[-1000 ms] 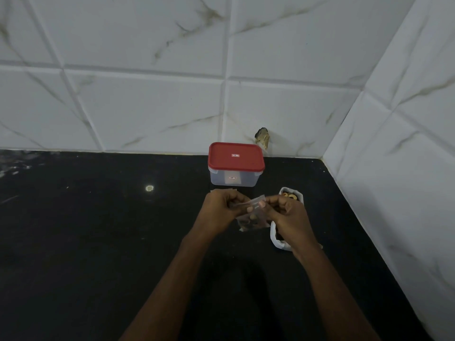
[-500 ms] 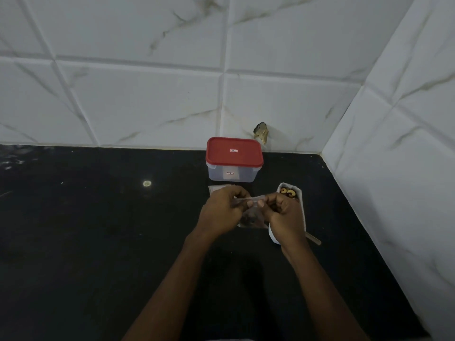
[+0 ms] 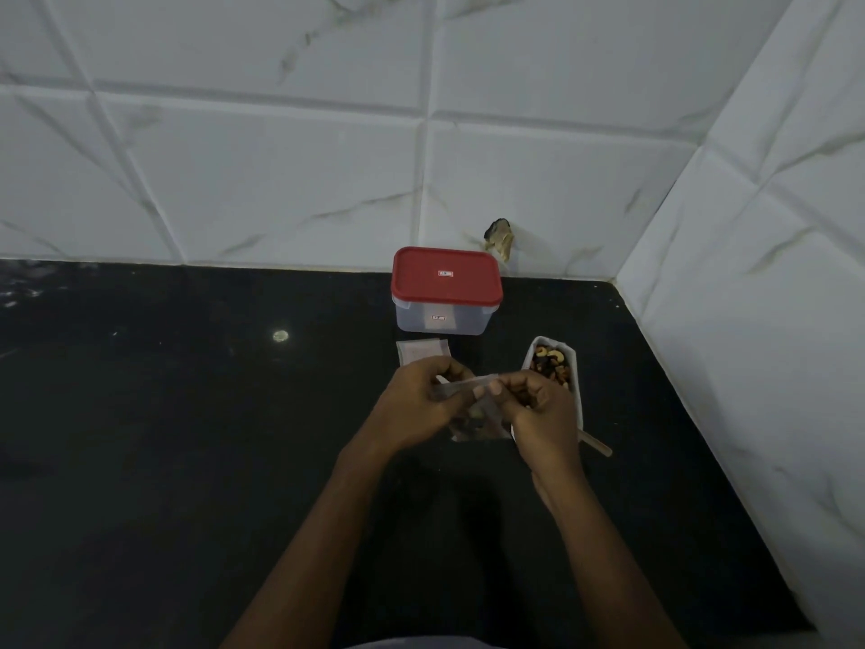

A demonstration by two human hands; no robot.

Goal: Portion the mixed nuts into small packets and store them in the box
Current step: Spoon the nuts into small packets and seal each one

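Near field: we are pinching the top strip of a small clear plastic packet (image 3: 487,421) between both hands. The left hand (image 3: 421,405) is gripping its left end and the right hand (image 3: 538,409) its right end, with dark nuts sitting in its bottom. We are reading this as the sealing of a filled portion.

Against one second earlier, the hands are lying nearer to us. This is uncovering the thin wooden stick (image 3: 597,446) at right, more of the white paper tray of mixed nuts (image 3: 575,386), and the flat empty packets (image 3: 423,351) beyond.

Far field: the clear rectangular box with the red lid (image 3: 440,320) is standing closed and unmoved on the black countertop (image 3: 187,437), so storing is not yet begun.
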